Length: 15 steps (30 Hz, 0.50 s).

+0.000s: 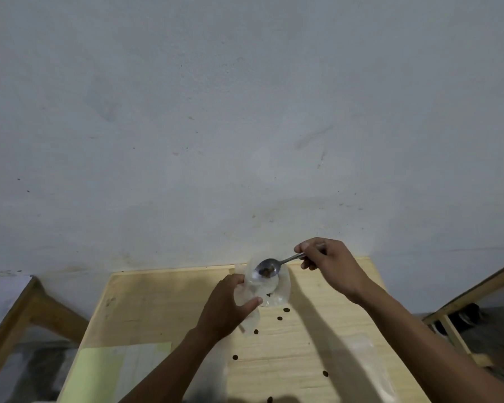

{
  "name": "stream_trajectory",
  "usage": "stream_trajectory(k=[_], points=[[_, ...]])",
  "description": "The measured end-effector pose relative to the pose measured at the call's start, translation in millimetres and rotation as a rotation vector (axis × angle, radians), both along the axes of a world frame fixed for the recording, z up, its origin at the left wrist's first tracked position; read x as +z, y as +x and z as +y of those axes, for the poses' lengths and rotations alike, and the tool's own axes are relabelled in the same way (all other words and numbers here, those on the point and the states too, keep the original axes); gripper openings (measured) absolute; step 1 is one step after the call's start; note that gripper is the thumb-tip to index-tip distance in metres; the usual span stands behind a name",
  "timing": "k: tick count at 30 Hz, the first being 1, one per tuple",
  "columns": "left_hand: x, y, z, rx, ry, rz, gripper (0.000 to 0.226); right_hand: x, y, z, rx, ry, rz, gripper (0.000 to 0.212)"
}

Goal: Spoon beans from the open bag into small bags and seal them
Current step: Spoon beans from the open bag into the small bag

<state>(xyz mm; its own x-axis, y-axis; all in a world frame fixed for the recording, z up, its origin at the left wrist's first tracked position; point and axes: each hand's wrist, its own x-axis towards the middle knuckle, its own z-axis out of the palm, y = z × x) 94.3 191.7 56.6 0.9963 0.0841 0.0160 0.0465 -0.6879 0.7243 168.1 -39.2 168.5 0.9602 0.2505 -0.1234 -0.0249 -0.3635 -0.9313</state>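
Observation:
My left hand (227, 306) grips a small clear plastic bag (277, 290) above the far part of the wooden table (157, 303), holding its mouth open. My right hand (329, 263) holds a metal spoon (266, 269) by the handle. The spoon's bowl carries a few dark beans and hovers right over the bag's mouth. Several loose dark beans (279, 318) lie scattered on the table below and in front of the bag. The open bag of beans is not clearly visible.
A pale green sheet (99, 370) under clear plastic lies at the table's near left. Clear plastic bags (370, 367) lie at the near right. Wooden frames (26, 309) stand on both sides of the table. A plain wall rises behind.

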Motion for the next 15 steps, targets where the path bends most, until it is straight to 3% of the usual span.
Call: stream_trajectory(k=[3,7,11,15], points=[[6.8,0.8,-4.6,0.013,-0.078,-0.017,0.041,7.0,-6.0,8.9,0.059,-0.094,-0.157,0.014],[2.1,-5.2,3.7,0.111,-0.151,-0.023,0.044,20.1,0.5,7.6,-0.094,0.073,-0.267,0.011],[-2.6,-21.2,16.7,0.175,-0.202,-0.044,0.039,0.3,10.8,-6.3,-0.334,0.330,-0.079,0.017],[-6.9,-37.8,30.5,0.226,-0.255,-0.017,0.046,-70.6,4.0,-21.8,-0.427,0.312,0.161,0.023]])
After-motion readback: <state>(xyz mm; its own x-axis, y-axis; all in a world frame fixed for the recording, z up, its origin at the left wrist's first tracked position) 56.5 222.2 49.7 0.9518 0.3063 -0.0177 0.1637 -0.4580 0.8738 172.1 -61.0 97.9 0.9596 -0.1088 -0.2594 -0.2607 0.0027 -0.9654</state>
